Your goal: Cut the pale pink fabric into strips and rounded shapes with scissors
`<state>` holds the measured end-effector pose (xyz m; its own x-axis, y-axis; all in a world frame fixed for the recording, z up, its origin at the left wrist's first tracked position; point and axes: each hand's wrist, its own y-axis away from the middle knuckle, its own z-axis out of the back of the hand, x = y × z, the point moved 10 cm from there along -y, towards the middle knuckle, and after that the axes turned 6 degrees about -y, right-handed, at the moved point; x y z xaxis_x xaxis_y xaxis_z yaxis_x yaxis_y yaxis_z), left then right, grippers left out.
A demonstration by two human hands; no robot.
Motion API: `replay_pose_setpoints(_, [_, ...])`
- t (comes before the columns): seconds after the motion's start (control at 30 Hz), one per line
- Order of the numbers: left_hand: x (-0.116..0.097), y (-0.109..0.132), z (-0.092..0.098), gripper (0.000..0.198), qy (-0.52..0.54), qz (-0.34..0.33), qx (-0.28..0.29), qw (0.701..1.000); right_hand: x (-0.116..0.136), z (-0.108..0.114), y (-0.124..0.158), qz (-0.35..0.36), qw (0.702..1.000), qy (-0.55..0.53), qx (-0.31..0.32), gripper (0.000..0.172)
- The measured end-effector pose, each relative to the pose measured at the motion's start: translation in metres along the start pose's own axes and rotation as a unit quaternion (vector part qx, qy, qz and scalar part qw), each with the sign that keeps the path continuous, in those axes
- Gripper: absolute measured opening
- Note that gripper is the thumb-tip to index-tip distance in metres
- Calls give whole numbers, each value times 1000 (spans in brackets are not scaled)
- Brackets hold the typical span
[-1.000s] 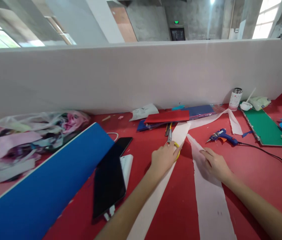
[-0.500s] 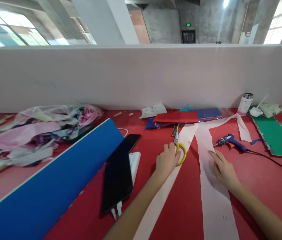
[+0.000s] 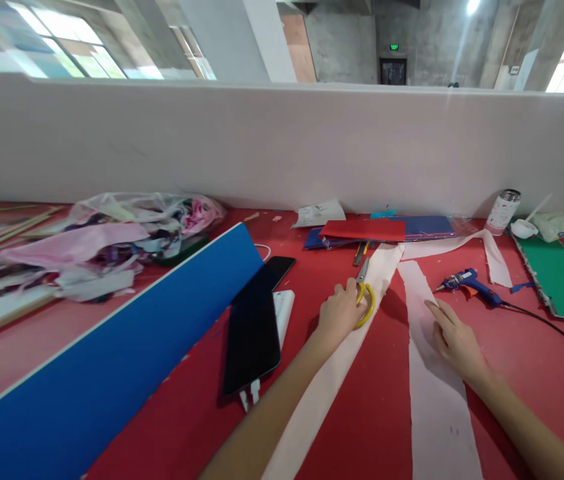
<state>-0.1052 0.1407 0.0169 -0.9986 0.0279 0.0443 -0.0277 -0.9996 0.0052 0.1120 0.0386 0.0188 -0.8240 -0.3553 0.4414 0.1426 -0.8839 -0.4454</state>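
Observation:
My left hand (image 3: 339, 315) is closed round the yellow handles of a pair of scissors (image 3: 369, 308), whose blades point away from me over the left pale strip. Under them a long pale pink cloth strip (image 3: 325, 387) runs diagonally across the red table. To its right lies a second pale pink cloth strip (image 3: 437, 413), its far end separate from the first. My right hand (image 3: 457, 340) grips the right edge of this second strip, thumb and fingertips together near its far end. Another length of pale cloth (image 3: 497, 260) bends off to the right beyond it.
A glue gun (image 3: 475, 287) with a black cord lies right of my right hand. Red and blue sheets (image 3: 365, 231) sit at the back, near a can (image 3: 503, 212) and green board (image 3: 562, 280). Leftward are a tablet (image 3: 253, 340), blue board (image 3: 137, 347) and bagged scraps (image 3: 132, 240).
The right strip's far end has come away from the other cloth and now shows a gap. The whole view has shifted, so things appear further right. Both hands keep their grip.

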Motion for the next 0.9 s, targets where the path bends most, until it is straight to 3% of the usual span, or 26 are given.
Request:
replay_pose_setpoints(0.13, [11, -2, 4, 25, 105, 21, 0, 994, 1, 5, 0, -7, 1000, -5, -21, 50])
replay_pose_setpoints(0.3, [8, -3, 2, 26, 282, 2, -23, 959, -1, 6, 0, -14, 999, -27, -31, 53])
replay_pose_setpoints(0.37, [0, -1, -1, 26, 383, -22, -21, 923, -2, 6, 0, -12, 998, -41, -36, 54])
replay_pose_setpoints(0.47, [-13, 3, -3, 30, 530, -47, 1, 847, -5, 6, 0, -15, 997, -59, -43, 56])
replay_pose_setpoints(0.6, [-26, 9, -4, 36, 630, -60, 36, 774, -9, 11, 1, -24, 994, -85, -67, 56])
replay_pose_setpoints(0.67, [-28, 11, -7, 36, 642, -54, 46, 763, -11, 15, 1, -31, 991, -101, -85, 52])
replay_pose_setpoints(0.9, [-34, 22, -7, 30, 620, -60, 73, 779, -21, 29, 0, -62, 978, -147, -137, 45])
